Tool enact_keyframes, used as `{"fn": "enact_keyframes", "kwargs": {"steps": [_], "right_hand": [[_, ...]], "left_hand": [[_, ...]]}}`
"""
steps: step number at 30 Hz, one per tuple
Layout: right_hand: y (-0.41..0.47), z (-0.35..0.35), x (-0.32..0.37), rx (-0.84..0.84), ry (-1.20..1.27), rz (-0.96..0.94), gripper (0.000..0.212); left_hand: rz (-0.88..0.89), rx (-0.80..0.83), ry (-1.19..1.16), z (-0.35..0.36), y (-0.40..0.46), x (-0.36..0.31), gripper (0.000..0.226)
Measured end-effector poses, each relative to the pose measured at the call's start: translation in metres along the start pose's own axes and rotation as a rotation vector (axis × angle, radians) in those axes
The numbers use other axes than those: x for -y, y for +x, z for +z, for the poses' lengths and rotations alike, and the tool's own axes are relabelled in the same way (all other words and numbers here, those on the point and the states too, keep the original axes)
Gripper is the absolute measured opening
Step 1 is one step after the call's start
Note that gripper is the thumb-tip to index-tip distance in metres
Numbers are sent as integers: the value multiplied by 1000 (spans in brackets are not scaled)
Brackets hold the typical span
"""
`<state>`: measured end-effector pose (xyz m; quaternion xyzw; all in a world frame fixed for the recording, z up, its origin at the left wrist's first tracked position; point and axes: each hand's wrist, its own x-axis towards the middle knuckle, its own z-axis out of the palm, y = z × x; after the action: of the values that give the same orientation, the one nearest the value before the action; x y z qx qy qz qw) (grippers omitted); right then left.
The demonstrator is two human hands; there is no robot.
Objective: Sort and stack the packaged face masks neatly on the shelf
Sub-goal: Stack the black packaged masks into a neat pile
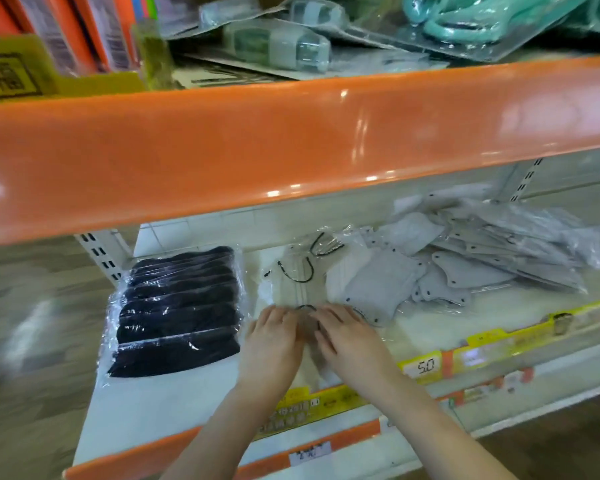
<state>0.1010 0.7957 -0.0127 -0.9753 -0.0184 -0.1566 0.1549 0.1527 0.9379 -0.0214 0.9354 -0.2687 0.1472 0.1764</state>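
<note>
Left hand (274, 336): lower centre of the frame, fingers straight, pressing flat on the beige mask packs (293, 282).
Right hand (343, 336): just beside it, fingers likewise flat on the same clear wrapping; neither hand curls round anything.
Black mask stack (177, 311): left of centre on the white shelf (160, 403), neatly overlapped.
Grey mask packs (471, 251): loose heap, centre right.
Price tag (424, 367): reads 5.0, on the shelf's front rail.
</note>
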Motion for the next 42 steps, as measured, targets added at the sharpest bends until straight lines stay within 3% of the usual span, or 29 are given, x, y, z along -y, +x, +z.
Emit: {"fn": "enact_keyframes", "kwargs": {"steps": [10, 21, 24, 27, 28, 32, 34, 38, 40, 42], "right_hand": [[-19, -21, -84, -5, -21, 76, 39], [-24, -18, -109, 38, -49, 82, 46], [-25, -14, -110, -18, -48, 61, 34], [-25, -15, -112, -111, -76, 52, 18], [-23, -17, -112, -134, -107, 44, 9], [-15, -34, -109, -206, -146, 28, 21], [-11, -45, -108, -265, -107, 4, 20], [1, -70, -105, -343, 61, -68, 18], [7, -82, -108, -356, 97, -86, 21], [14, -91, -115, -344, 85, -80, 24]], "left_hand": [[35, 124, 19, 37, 26, -77, 29], [22, 165, 102, 49, 27, -103, 30], [64, 128, 106, 50, 27, -102, 17], [75, 155, 83, 50, 28, -103, 30], [87, 140, 79, 51, 29, -103, 32], [167, 10, 36, 45, 39, -102, 11], [185, -40, -8, 40, 46, -103, 19], [210, -180, -74, 26, 66, -102, 11], [169, -246, -148, 13, 72, -103, 3], [-31, -239, -301, -3, 73, -105, 3]]}}
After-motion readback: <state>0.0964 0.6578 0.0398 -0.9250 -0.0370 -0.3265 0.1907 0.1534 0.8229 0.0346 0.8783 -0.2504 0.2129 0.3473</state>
